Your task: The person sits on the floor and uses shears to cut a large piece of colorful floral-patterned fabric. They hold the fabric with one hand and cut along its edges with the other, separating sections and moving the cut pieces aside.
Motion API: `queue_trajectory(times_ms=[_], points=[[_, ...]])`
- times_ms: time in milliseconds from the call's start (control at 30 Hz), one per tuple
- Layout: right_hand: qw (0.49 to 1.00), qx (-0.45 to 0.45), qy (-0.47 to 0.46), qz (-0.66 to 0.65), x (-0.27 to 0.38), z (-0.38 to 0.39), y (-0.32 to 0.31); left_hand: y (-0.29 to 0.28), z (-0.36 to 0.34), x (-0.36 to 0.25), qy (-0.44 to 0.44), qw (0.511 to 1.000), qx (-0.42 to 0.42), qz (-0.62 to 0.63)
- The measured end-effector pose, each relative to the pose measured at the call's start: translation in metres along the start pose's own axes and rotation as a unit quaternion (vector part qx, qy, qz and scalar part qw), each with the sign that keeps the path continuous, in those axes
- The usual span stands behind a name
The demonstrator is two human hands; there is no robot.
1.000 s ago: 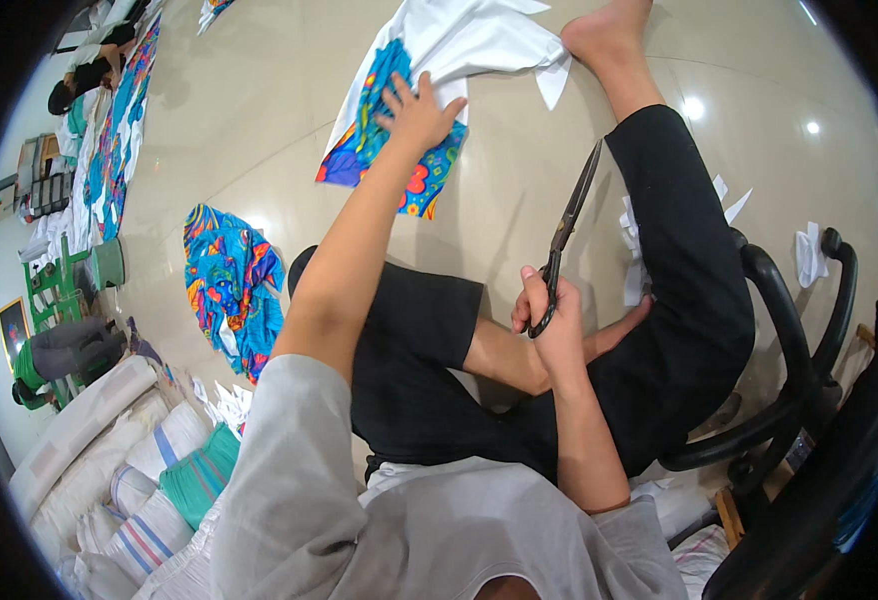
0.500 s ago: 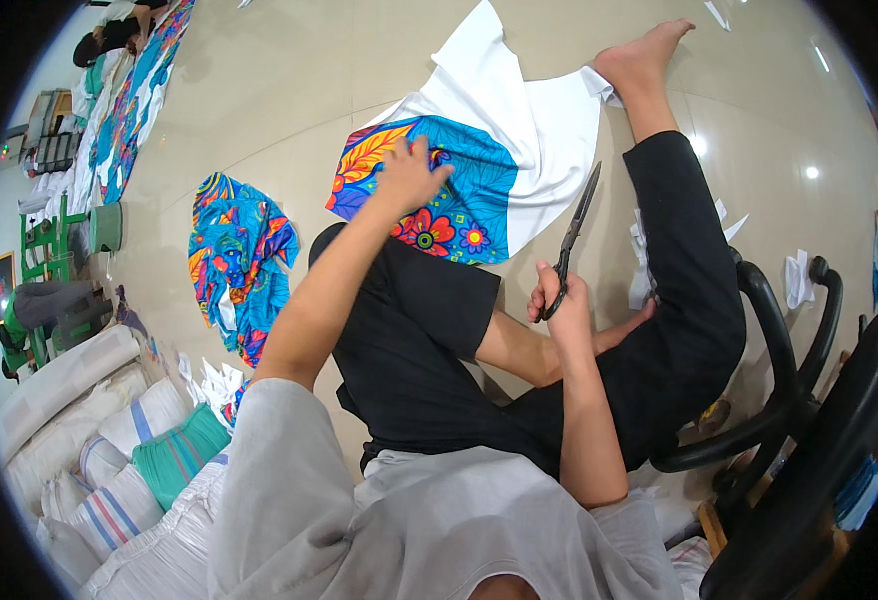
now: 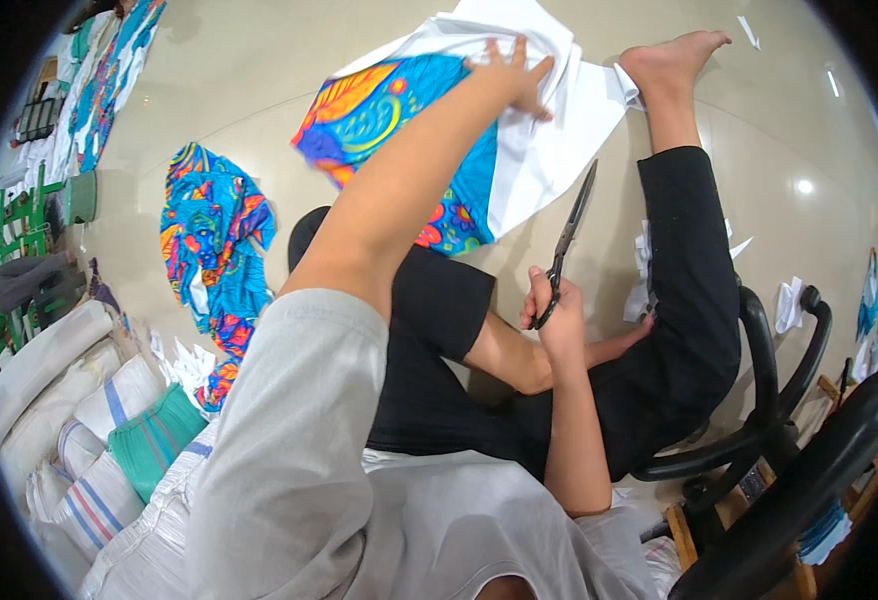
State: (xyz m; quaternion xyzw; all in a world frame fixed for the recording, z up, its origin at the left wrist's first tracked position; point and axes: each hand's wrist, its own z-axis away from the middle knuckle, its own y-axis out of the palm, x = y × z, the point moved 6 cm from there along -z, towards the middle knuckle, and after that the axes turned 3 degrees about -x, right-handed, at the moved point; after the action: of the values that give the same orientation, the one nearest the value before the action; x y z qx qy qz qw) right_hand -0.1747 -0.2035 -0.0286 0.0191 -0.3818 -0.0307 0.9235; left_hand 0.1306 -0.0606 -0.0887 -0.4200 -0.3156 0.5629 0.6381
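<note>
A printed fabric piece [image 3: 359, 115], blue with bright flowers and leaves, lies on the floor in front of my folded leg. White cloth [image 3: 549, 170] adjoins it on the right and at its far side. My left hand [image 3: 514, 78] is stretched over the white cloth, fingers spread, holding nothing; my forearm crosses over the print and hides part of it. In my right hand [image 3: 557, 308] is a pair of scissors [image 3: 577, 215], fingers wrapped round the handles, blades pointing away from me and apparently together.
To the left lies a crumpled heap of printed fabric [image 3: 214, 235]. Stuffed sacks [image 3: 129, 390] and a green bundle [image 3: 159, 440] fill the lower left. Black chair legs [image 3: 759, 420] stand at right. White scraps [image 3: 789, 305] are scattered on the floor, and printed cloth [image 3: 114, 85] stretches along the far left.
My left hand has moved away from me and to the right, from the printed area onto the white cloth. My right hand keeps hold of the scissors in nearly the same place.
</note>
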Motion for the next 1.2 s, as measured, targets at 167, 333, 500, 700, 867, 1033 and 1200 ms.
queue_trajectory(times_ms=[167,333,500,700,867,1033,1200], points=[[1.0,-0.009,-0.002,-0.011,0.003,-0.002,-0.005,-0.041,-0.021,0.015,0.129,0.91,-0.379,0.104],[1.0,0.009,-0.001,-0.005,0.0,-0.003,0.002,0.011,0.042,0.152,-0.181,0.963,-0.156,0.126],[0.998,0.023,-0.001,0.053,-0.005,-0.008,0.005,0.007,0.083,0.206,-0.169,0.977,-0.127,0.04],[0.999,0.0,0.017,0.048,-0.013,-0.022,-0.003,0.005,0.124,0.139,-0.12,0.986,-0.109,0.026],[0.999,-0.015,0.014,-0.038,-0.009,-0.028,-0.012,0.035,0.173,0.096,-0.124,0.991,0.021,0.048],[0.998,-0.013,0.039,-0.046,-0.014,-0.009,-0.015,0.034,0.198,0.109,-0.182,0.979,0.077,0.044],[0.998,-0.009,0.053,0.027,-0.025,0.023,-0.022,0.027,0.215,0.098,-0.198,0.979,0.039,0.013]])
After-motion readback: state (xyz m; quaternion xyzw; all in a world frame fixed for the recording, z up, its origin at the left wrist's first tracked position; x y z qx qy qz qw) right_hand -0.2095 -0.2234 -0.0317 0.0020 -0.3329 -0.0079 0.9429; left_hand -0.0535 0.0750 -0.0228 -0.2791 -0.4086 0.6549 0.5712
